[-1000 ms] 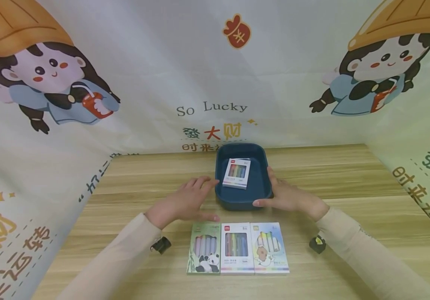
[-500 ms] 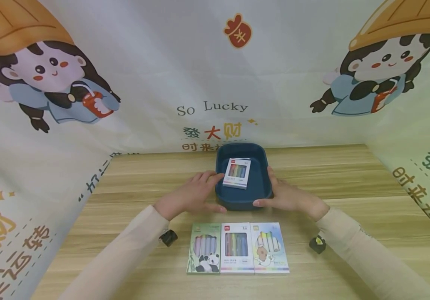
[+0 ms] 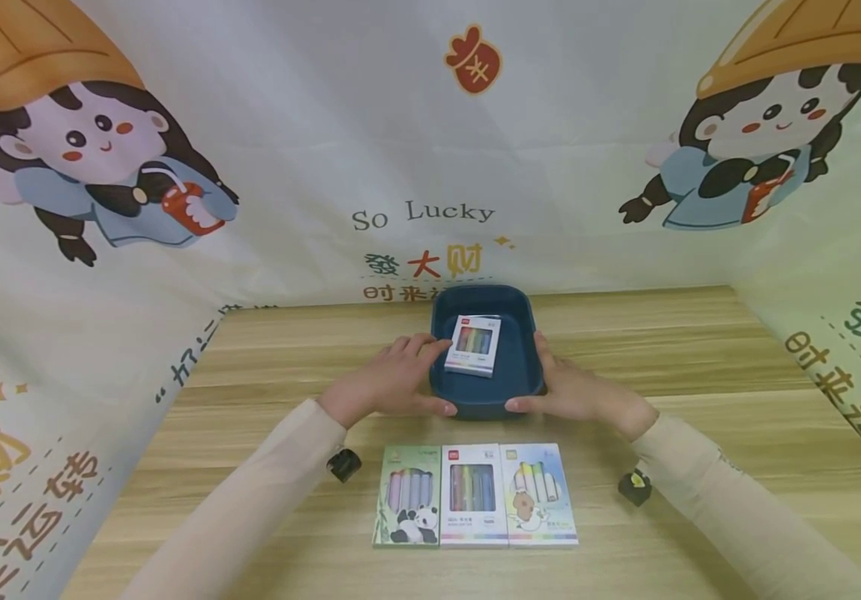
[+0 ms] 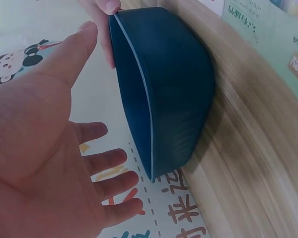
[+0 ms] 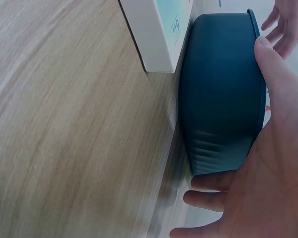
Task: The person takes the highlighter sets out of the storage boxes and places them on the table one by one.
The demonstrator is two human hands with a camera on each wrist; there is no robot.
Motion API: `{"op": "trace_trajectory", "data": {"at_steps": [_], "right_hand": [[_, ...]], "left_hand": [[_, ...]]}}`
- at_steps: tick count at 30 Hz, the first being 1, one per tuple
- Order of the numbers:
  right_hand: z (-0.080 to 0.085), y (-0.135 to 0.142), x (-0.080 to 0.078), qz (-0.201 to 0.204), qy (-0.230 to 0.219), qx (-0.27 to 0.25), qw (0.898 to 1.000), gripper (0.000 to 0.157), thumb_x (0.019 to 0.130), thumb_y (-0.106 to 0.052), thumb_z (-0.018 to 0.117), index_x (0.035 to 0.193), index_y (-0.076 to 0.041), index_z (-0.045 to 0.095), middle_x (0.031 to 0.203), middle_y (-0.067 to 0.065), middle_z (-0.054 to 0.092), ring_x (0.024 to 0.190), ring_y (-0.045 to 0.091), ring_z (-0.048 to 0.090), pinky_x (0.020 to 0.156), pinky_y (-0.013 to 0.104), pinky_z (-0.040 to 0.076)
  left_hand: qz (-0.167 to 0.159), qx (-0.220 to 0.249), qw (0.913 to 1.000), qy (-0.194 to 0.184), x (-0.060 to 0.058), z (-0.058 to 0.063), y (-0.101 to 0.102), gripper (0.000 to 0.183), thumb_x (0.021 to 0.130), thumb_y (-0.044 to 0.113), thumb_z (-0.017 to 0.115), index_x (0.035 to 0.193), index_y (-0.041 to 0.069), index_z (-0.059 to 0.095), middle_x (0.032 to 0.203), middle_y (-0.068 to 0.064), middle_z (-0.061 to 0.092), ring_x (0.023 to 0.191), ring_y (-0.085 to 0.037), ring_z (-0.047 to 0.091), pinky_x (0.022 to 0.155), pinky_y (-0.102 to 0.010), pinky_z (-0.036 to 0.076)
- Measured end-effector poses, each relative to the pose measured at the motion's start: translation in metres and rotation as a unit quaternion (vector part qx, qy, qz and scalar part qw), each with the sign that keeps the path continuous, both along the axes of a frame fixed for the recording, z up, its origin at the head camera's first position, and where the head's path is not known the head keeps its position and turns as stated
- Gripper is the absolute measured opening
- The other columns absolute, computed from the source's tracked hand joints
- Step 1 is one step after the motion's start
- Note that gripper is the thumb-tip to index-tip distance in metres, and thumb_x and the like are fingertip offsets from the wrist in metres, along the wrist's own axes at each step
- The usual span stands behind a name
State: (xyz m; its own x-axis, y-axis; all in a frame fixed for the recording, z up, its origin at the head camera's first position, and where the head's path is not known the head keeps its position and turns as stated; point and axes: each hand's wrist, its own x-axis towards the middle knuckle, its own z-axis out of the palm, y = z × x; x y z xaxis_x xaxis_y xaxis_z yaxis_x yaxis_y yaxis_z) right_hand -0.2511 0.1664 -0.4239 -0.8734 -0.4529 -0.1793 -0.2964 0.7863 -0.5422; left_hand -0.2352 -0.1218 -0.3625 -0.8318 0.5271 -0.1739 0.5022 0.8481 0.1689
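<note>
A dark blue plastic bin (image 3: 481,412) stands near the back of the table. A white box of colored pens (image 3: 473,345) lies tilted inside it, toward its left wall. My left hand (image 3: 397,379) is at the bin's left side with fingers spread; the left wrist view shows a gap between this hand (image 4: 49,144) and the bin (image 4: 174,84). My right hand (image 3: 580,392) lies along the bin's right side. Its thumb (image 5: 270,62) rests at the near rim, and its other fingers extend straight beside the outer wall (image 5: 218,89).
Three flat pen boxes stand side by side before the bin: a green panda one (image 3: 409,500), a white one (image 3: 473,500), and a pale blue one (image 3: 538,500). A printed cloth (image 3: 430,150) hangs behind the wooden table (image 3: 310,333).
My left hand has moved right and slightly up, from beside the green box to the bin's left side. My right hand, the bin and the boxes stay in place.
</note>
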Motion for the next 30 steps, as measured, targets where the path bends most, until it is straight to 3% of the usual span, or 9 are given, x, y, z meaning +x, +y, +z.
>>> {"op": "trace_trajectory", "data": {"at_steps": [12, 30], "right_hand": [[0.001, 0.000, 0.000, 0.000, 0.006, 0.012, 1.000, 0.128, 0.083, -0.072, 0.060, 0.155, -0.001, -0.017, 0.162, 0.030, 0.017, 0.146, 0.045, 0.033, 0.115, 0.057, 0.035], [0.000, 0.000, -0.001, 0.002, 0.006, 0.005, 1.000, 0.127, 0.082, -0.072, 0.061, 0.156, -0.004, -0.018, 0.163, 0.027, 0.017, 0.146, 0.043, 0.034, 0.116, 0.057, 0.035]], "left_hand": [[-0.008, -0.014, 0.9999, 0.000, -0.007, 0.005, 0.005, 0.100, 0.084, 0.065, 0.065, 0.158, 0.014, 0.020, 0.160, -0.016, 0.027, 0.146, -0.040, 0.029, 0.120, -0.056, 0.029], [0.000, -0.016, 0.9997, -0.019, -0.022, 0.009, 0.016, 0.097, 0.086, 0.064, 0.063, 0.159, 0.018, 0.020, 0.161, -0.016, 0.024, 0.149, -0.039, 0.026, 0.122, -0.055, 0.025]]}}
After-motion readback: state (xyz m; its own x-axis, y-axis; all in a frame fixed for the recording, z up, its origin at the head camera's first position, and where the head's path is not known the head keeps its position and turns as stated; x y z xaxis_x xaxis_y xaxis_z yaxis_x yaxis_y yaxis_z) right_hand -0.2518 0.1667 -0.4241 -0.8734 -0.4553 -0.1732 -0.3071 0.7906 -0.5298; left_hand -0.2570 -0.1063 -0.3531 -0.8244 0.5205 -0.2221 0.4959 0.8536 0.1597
